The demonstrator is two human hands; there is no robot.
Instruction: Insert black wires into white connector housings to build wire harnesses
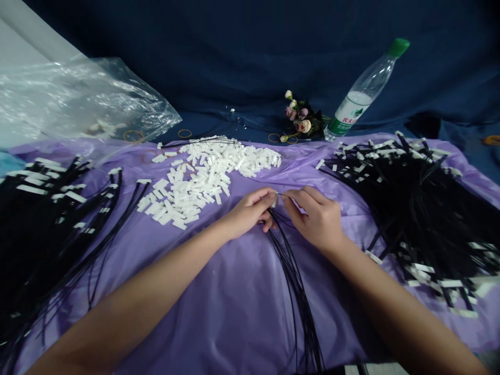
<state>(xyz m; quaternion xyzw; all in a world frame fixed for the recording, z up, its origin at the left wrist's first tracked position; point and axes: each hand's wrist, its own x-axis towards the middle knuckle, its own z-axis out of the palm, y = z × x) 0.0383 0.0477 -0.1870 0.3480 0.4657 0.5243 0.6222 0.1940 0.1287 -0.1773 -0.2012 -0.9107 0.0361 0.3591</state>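
Observation:
My left hand [252,211] pinches a small white piece [274,200] at the middle of the purple cloth [219,291]. Thin black cords [294,271] hang from under its fingers toward the front edge. Just to the right, my right hand [312,211] is closed, thumb and forefinger pinching the end of a thin black cord beside the white piece. Beyond my left hand lies a heap of small white pieces [211,166].
Black cords with white ends are piled at left [50,219] and right [422,203]. Behind are a clear plastic bag [86,99], artificial flowers [302,122], a leaning bottle with a green cap [353,107] and rubber bands [185,133].

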